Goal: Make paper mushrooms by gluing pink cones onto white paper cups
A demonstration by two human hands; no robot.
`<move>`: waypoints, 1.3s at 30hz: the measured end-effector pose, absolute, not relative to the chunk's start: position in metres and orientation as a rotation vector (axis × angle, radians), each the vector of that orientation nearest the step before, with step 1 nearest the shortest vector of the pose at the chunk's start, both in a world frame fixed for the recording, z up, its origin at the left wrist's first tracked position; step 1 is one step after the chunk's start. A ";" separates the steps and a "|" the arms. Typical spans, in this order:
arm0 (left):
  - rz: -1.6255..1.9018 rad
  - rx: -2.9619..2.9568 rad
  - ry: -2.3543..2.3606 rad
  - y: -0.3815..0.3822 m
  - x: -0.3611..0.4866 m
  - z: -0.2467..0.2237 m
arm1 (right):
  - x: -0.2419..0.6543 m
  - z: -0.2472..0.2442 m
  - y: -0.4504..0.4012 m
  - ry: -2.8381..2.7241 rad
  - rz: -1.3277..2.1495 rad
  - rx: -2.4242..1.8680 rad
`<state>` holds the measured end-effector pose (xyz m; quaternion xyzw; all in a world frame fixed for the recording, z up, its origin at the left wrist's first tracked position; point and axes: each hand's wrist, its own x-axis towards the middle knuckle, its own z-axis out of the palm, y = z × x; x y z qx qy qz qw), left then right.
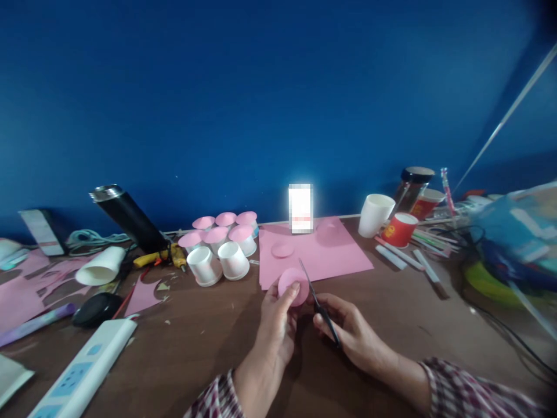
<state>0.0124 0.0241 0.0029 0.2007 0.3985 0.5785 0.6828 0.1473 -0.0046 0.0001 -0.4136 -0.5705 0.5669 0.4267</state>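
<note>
My left hand (278, 322) pinches a round pink paper disc (292, 285) between thumb and fingers, its flat face turned up. Black-handled scissors (322, 313) are in my right hand (348, 331), with the blades pointing up and away beside the disc's right edge. Whether the blades touch the disc is hard to tell. Beyond my hands lie pink paper sheets (317, 261), with one loose pink disc (282, 250) on them. To the left stand several white cups topped with pink discs (216, 235) and two uncovered white cups (233, 259).
At the left are a black bottle (130, 220), a tipped white cup (101, 266), a yellow tool (172, 255), pink scraps (143, 295) and a power strip (82, 371). A white cup (375, 216), red cup (400, 230) and markers (429, 270) are at the right. A blue wall rises behind.
</note>
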 end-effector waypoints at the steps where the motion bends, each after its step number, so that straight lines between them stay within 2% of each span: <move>1: 1.299 0.449 0.890 0.024 0.012 0.003 | 0.147 0.000 -0.005 -1.424 1.414 -1.030; 39: 1.299 0.433 0.909 0.024 0.011 0.004 | 0.149 0.001 -0.003 -1.470 1.361 -1.107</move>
